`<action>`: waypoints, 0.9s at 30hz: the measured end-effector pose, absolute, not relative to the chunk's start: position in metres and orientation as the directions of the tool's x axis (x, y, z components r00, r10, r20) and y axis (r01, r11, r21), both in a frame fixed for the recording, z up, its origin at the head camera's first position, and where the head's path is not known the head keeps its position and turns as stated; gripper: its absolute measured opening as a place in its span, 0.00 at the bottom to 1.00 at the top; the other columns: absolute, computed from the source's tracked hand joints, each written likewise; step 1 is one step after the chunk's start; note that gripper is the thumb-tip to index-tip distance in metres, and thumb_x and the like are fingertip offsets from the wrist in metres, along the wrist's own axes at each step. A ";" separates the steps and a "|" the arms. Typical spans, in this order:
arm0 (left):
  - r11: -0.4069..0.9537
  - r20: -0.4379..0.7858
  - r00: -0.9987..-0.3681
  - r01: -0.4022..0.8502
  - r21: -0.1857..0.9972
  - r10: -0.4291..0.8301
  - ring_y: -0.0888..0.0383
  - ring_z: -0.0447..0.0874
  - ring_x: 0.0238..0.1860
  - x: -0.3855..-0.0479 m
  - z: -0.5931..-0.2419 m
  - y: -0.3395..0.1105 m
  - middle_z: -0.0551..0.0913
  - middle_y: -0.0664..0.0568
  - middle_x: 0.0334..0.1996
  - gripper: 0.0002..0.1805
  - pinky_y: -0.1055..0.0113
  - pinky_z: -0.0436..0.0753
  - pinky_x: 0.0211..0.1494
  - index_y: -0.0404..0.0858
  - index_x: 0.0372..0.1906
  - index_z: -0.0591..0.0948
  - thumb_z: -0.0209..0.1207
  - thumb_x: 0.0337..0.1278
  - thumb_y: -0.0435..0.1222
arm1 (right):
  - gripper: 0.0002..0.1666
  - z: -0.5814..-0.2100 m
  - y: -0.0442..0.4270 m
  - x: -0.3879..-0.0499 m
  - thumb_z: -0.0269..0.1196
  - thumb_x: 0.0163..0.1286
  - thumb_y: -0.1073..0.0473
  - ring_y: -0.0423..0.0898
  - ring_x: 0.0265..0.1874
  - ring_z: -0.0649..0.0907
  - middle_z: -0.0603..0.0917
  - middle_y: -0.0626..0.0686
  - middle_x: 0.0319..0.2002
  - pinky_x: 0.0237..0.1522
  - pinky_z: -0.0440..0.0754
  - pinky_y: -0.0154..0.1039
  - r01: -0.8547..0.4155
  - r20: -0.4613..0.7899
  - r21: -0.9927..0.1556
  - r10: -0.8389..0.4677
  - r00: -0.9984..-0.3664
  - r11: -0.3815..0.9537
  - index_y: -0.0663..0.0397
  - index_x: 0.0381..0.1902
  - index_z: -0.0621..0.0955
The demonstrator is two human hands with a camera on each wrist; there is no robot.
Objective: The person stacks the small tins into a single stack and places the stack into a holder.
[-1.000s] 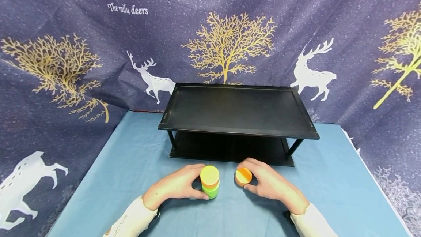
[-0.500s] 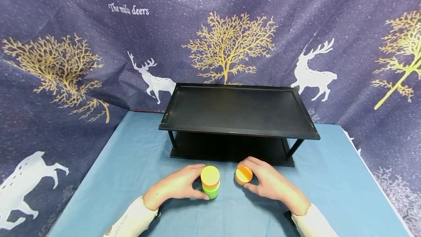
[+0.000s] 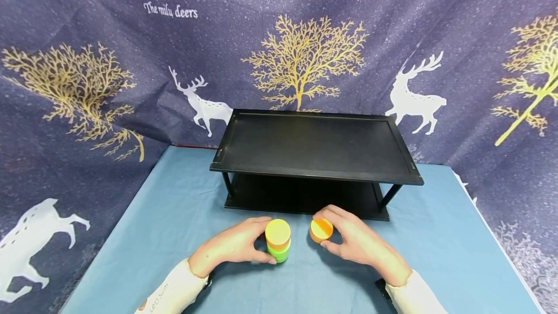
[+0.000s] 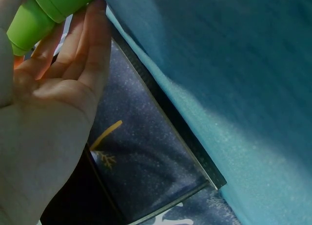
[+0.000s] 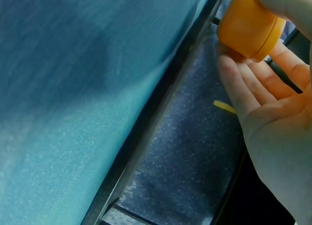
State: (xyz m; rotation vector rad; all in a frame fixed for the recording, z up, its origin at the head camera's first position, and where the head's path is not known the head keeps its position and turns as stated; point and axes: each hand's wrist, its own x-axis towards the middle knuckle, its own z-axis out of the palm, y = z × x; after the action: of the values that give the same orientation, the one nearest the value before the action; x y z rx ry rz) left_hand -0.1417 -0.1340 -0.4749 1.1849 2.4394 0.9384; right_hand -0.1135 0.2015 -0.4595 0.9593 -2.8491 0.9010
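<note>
My left hand (image 3: 244, 243) grips a short stack of round cup-shaped pieces (image 3: 278, 241). The lower pieces are bright green; the top one has an orange side and a yellow-looking flat face. Green pieces (image 4: 46, 13) fill the top left corner of the left wrist view, held between thumb and fingers. To the right, my right hand (image 3: 350, 239) holds one orange cup-shaped piece (image 3: 321, 230) between thumb and fingers. A rim runs round this orange piece (image 5: 251, 28) in the right wrist view. Both hands are just in front of a black two-tier rack (image 3: 316, 147), with a gap between them.
The rack's upper shelf overhangs its lower shelf (image 3: 301, 195), and thin black posts join them. Blue cloth (image 3: 161, 212) covers the table. A dark patterned curtain with deer and trees (image 3: 261, 52) hangs behind and at both sides.
The right hand, with the orange piece, has shifted very slightly left and away from me. The left hand and its stack are practically still.
</note>
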 end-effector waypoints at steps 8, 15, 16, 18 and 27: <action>0.442 0.059 -0.619 0.620 0.648 0.783 0.69 0.81 0.52 -0.142 -0.475 -0.135 0.81 0.68 0.51 0.32 0.65 0.82 0.64 0.53 0.61 0.80 0.80 0.52 0.52 | 0.32 -0.459 0.201 -0.114 0.81 0.59 0.56 0.36 0.50 0.80 0.79 0.36 0.56 0.58 0.86 0.40 -0.613 0.265 -0.496 -0.565 -0.782 0.616 0.40 0.60 0.81; 0.445 0.050 -0.618 0.617 0.649 0.784 0.69 0.81 0.53 -0.142 -0.474 -0.135 0.81 0.68 0.51 0.32 0.66 0.81 0.65 0.53 0.61 0.81 0.81 0.51 0.51 | 0.32 -0.457 0.199 -0.113 0.81 0.58 0.58 0.37 0.51 0.81 0.80 0.39 0.56 0.56 0.86 0.39 -0.677 0.363 -0.458 -0.574 -0.734 0.576 0.44 0.60 0.82; 0.445 0.049 -0.618 0.616 0.650 0.785 0.69 0.81 0.53 -0.142 -0.474 -0.135 0.81 0.68 0.51 0.32 0.66 0.81 0.64 0.53 0.61 0.81 0.81 0.51 0.50 | 0.32 -0.457 0.199 -0.113 0.80 0.58 0.58 0.38 0.51 0.81 0.81 0.40 0.56 0.56 0.86 0.39 -0.686 0.377 -0.454 -0.575 -0.726 0.568 0.45 0.60 0.82; 0.444 0.051 -0.617 0.619 0.648 0.785 0.69 0.81 0.53 -0.142 -0.475 -0.135 0.81 0.68 0.51 0.32 0.66 0.81 0.64 0.53 0.61 0.81 0.81 0.52 0.51 | 0.32 -0.456 0.198 -0.112 0.80 0.59 0.59 0.39 0.51 0.82 0.81 0.41 0.56 0.56 0.86 0.39 -0.698 0.397 -0.451 -0.575 -0.715 0.557 0.45 0.60 0.82; 0.446 0.045 -0.622 0.608 0.657 0.782 0.69 0.81 0.53 -0.143 -0.476 -0.135 0.81 0.69 0.51 0.32 0.66 0.81 0.65 0.54 0.61 0.81 0.81 0.51 0.51 | 0.32 -0.449 0.197 -0.109 0.79 0.60 0.57 0.40 0.53 0.82 0.80 0.42 0.58 0.60 0.83 0.35 -0.686 0.391 -0.473 -0.565 -0.726 0.553 0.45 0.62 0.81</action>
State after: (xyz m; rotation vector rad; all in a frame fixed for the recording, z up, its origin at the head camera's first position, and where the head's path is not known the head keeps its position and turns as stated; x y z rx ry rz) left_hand -0.1426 -0.1348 -0.4760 1.1999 2.4350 0.9428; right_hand -0.1090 0.1969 -0.4489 1.0574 -2.5937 0.9171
